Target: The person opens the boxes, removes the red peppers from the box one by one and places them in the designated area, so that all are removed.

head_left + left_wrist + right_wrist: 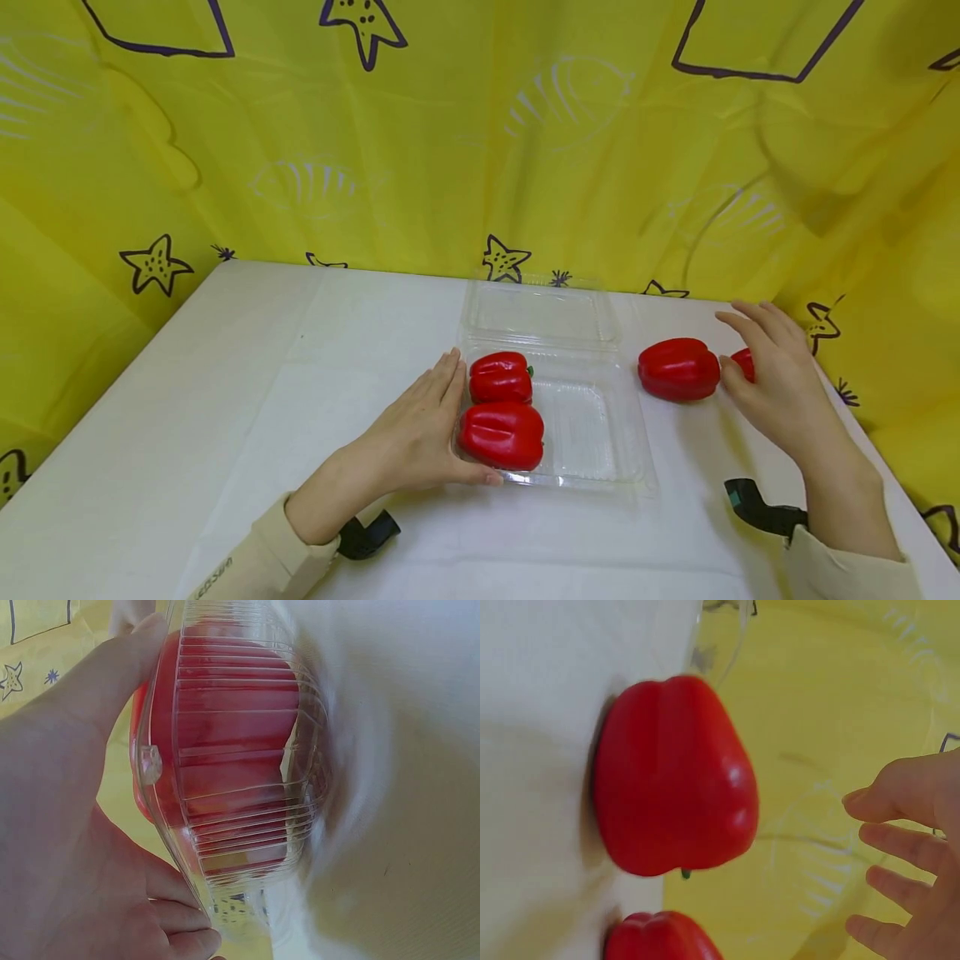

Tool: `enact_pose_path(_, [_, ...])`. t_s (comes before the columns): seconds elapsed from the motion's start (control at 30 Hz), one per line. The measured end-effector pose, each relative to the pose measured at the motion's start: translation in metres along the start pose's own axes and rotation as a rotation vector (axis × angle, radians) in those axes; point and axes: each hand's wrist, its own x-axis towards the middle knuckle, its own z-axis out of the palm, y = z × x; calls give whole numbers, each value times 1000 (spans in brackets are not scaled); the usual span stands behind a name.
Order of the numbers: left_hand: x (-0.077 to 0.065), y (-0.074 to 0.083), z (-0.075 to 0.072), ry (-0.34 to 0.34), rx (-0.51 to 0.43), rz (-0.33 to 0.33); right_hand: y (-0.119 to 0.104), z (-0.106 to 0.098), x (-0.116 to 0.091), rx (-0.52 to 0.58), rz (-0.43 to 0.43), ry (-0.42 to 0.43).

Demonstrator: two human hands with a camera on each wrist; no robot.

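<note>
A clear plastic clamshell container (588,425) lies with its lid (536,315) folded back. In its left half sit two red bell peppers, a rear pepper (500,377) and a front pepper (502,436). My left hand (412,429) rests along the container's left rim, fingers extended and thumb at the front edge. Through the ribbed wall, red pepper (240,727) shows in the left wrist view. Right of the container lies another red bell pepper (678,369). My right hand (783,387) hovers beside it with spread fingers, holding nothing, and partly hides one more pepper (743,363).
A white-covered table (247,400) carries everything. Behind it hangs a yellow curtain (420,167) with sea-creature drawings, close to the lid's far edge. Black curved pieces (761,508) stick out at both wrists.
</note>
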Motion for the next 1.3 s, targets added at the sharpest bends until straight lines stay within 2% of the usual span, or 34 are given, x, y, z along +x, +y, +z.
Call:
enact_pose_path(0.3, [-1,1,0,-4,2,-4,-32,4,3,42,-12,-60])
enact_pose_path(0.53, [-1,1,0,-7,5,-13,-53,7,5,40,-139,-26])
enact_pose_path(0.7, [-1,1,0,-4,0,-15,-65,13,5,23,-196,-31])
enact_pose_path(0.97, [-1,2,1,-1,-7,-10,-86,25,1,-7,-207,-109])
enact_pose_path(1.3, [0,2,1,2,-4,-10,-109,46,-5,24,-297,-196])
